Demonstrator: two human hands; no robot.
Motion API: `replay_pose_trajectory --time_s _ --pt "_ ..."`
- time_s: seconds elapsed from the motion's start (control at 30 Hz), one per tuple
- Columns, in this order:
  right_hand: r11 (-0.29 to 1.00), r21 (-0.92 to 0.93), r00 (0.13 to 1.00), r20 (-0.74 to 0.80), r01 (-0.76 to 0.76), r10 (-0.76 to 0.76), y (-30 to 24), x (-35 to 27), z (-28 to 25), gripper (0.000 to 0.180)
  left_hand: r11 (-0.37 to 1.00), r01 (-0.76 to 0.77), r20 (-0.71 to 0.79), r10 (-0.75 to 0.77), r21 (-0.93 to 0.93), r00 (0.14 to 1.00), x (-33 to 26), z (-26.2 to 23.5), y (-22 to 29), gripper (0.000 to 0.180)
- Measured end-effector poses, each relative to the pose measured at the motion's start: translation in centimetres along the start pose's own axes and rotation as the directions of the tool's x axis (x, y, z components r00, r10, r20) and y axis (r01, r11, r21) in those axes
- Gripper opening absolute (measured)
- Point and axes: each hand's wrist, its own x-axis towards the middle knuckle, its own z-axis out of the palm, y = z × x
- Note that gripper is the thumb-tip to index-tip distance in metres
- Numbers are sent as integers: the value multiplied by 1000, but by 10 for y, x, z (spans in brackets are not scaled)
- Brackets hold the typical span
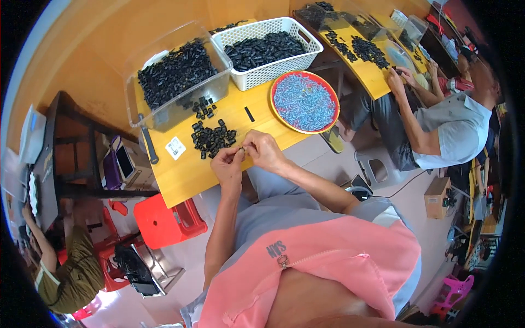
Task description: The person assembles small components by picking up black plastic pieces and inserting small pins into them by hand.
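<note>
Small dark piece [242, 149]: pinched in left hand [227, 164], just left of right hand [264, 152], right's hold unclear. Can't tell long axis. Close right of loose black short-cylinder parts [216, 138], over yellow flat-topped table [178, 183].

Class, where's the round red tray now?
In the head view, the round red tray sits on the right of the yellow table, beside the white basket, beyond the right hand.

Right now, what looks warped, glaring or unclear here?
Head view: the fisheye warps things toward its dark rim; head view: glare whitens the floor at lower left; head view: the piece between left hand and right hand is too small to identify.
</note>
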Motion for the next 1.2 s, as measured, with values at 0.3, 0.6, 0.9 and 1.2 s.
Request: replay_pose_trajectory --time_s 0.3,0.6,0.9,1.2 --pt "914 287 953 179 -288 244 4 8 -2 2 966 225 131 -209 -126 969 13 -10 8 4" --pt "997 -19 997 2 -72 72 6 5 4 11 999 14 6 -13 -52 1000 9 -2 -22 7" --pt "996 -83 1000 -11 -27 26 1 -5 12 19 987 116 -116 -129 -108 985 5 5 -20 4" --pt "986 -168 999 -46 -2 -6 2 -5 20 14 980 169 -172 -185 -106 968 7 5 -21 3"
